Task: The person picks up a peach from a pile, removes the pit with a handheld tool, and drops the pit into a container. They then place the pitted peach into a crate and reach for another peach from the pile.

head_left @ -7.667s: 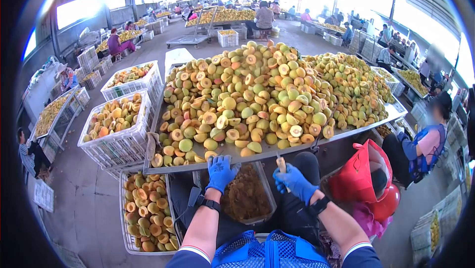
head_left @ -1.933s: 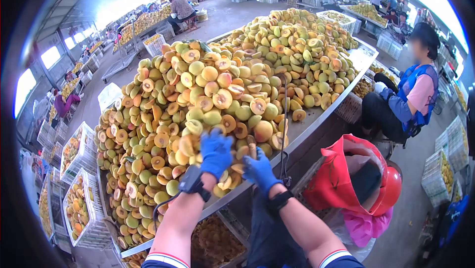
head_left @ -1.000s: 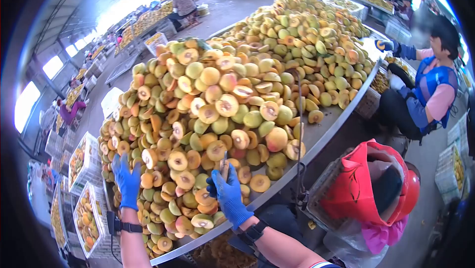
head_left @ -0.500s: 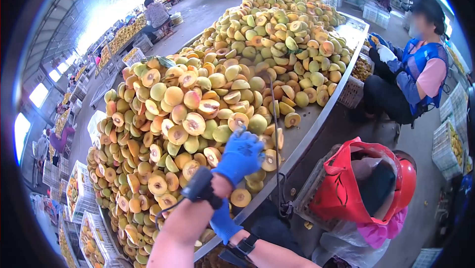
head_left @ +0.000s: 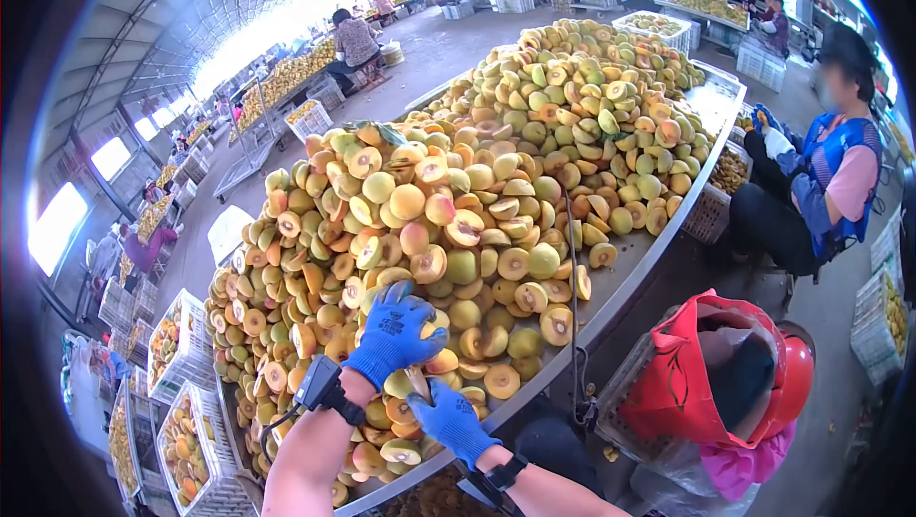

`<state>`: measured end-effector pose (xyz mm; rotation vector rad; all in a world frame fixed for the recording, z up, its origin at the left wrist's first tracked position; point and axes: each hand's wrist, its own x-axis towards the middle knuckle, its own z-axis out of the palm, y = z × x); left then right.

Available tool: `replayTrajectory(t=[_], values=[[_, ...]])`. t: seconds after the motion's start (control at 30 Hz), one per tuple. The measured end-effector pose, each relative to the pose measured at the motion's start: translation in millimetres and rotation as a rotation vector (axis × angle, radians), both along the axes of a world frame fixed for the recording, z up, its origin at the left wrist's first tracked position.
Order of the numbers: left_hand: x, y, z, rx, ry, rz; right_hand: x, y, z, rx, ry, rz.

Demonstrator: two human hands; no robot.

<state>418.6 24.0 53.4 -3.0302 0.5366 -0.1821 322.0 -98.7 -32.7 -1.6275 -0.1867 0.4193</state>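
Note:
A large heap of yellow-green peaches (head_left: pixel 463 264), many of them cut halves with a pit or hollow showing, covers the metal table. My left hand (head_left: pixel 393 331), in a blue knit glove, rests on the near side of this heap with its fingers spread over the fruit. What lies under its palm is hidden. Just below and to the right is my right hand (head_left: pixel 453 422), also blue-gloved, its fingers closed round a slim tan piece (head_left: pixel 418 382) whose kind I cannot make out. A cut peach half (head_left: pixel 502 381) lies to the right, near the table edge.
The metal table rim (head_left: pixel 611 312) runs along my right. Beyond it stands a red bag (head_left: pixel 668 374) in a crate. A seated co-worker (head_left: pixel 821 164) works at the far right side. White crates of fruit (head_left: pixel 196 450) stand at left. A dark thin rod (head_left: pixel 572 259) rises by the heap.
My left hand has moved left and nearer across the heap, away from the fruit by the rod. My right hand, partly hidden before, now shows beside it. The view has shifted.

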Motion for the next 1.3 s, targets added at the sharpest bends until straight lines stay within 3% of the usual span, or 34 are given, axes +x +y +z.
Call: replayTrajectory(t=[0.1, 0.2, 0.27, 0.37, 0.43, 0.47, 0.5, 0.57, 0.63, 0.67, 0.7, 0.73, 0.77, 0.87, 0.97, 1.03, 1.1, 1.17, 1.23, 1.3], values=[[-8.9, 31.1, 3.9, 0.093, -0.077, -0.013, -2.6, -6.7, -1.1, -0.132, -0.150, 0.192], [-26.6, 71.2, 27.1, 0.114, 0.038, 0.143, -4.2, -6.6, 3.9, -0.173, -0.212, 0.200], [-43.6, 108.8, 28.8, -0.247, 0.232, 0.393, -3.0, -9.5, 15.1, -0.206, -0.219, 0.241], [-73.2, 146.5, 21.7, -0.277, 0.181, 0.341, 5.9, -11.7, 33.5, -0.001, -0.186, 0.118], [-90.7, 173.9, 14.9, -0.381, 0.266, 0.424, 16.2, -13.0, 44.3, 0.179, -0.007, 0.011], [-99.2, 189.6, 9.2, -0.250, 0.210, 0.321, 21.1, 3.6, 19.2, 0.352, -0.012, -0.135], [-101.2, 189.4, 12.8, -0.121, 0.156, 0.218, 27.6, 3.7, 22.3, 0.353, -0.014, -0.134], [-101.4, 185.5, 20.8, -0.082, 0.137, 0.314, 48.0, 2.6, 30.3, 0.728, 0.268, -0.253], [-89.8, 188.0, 37.2, -0.040, 0.117, 0.613, 71.2, 3.1, 38.2, 0.768, 0.258, -0.317], [-76.6, 191.2, 47.9, 0.205, 0.180, 0.713, 81.7, 4.8, 40.4, 0.801, 0.257, -0.376], [-60.5, 211.3, 39.8, 0.479, 0.088, 0.756, 90.5, 7.3, 40.7, 0.835, 0.258, -0.434], [-41.9, 213.4, 39.1, 0.493, -0.306, 0.627, 95.1, 7.9, 40.5, 0.880, 0.227, -0.466], [-19.5, 214.4, 38.4, 0.362, -0.435, 0.510, 95.9, 8.3, 41.8, 0.883, 0.230, -0.463], [81.4, 96.7, 103.0, 0.062, -0.604, 0.152, 93.2, 10.9, 44.7, 0.919, 0.280, -0.534], [165.3, 24.1, 97.4, -0.075, -0.596, -0.073, 88.5, 12.1, 46.5, 0.873, 0.361, -0.530], [215.0, -3.1, 76.8, 0.009, -0.532, -0.033, 90.9, 13.9, 44.1, 0.893, 0.348, -0.505], [242.8, -16.7, 59.3, 0.051, -0.626, 0.007, 90.5, 11.4, 49.8, 0.916, 0.371, -0.556], [238.6, -30.1, 69.1, 0.197, -0.149, 0.276, 93.0, 7.4, 47.8, 0.929, 0.399, -0.532], [239.3, -26.0, 62.1, 0.216, -0.192, 0.286, 91.5, 5.2, 45.7, 0.923, 0.386, -0.557], [229.6, -13.5, 70.5, 0.301, 0.054, 0.382, 92.3, -0.3, 41.6, 0.904, 0.366, -0.546]])
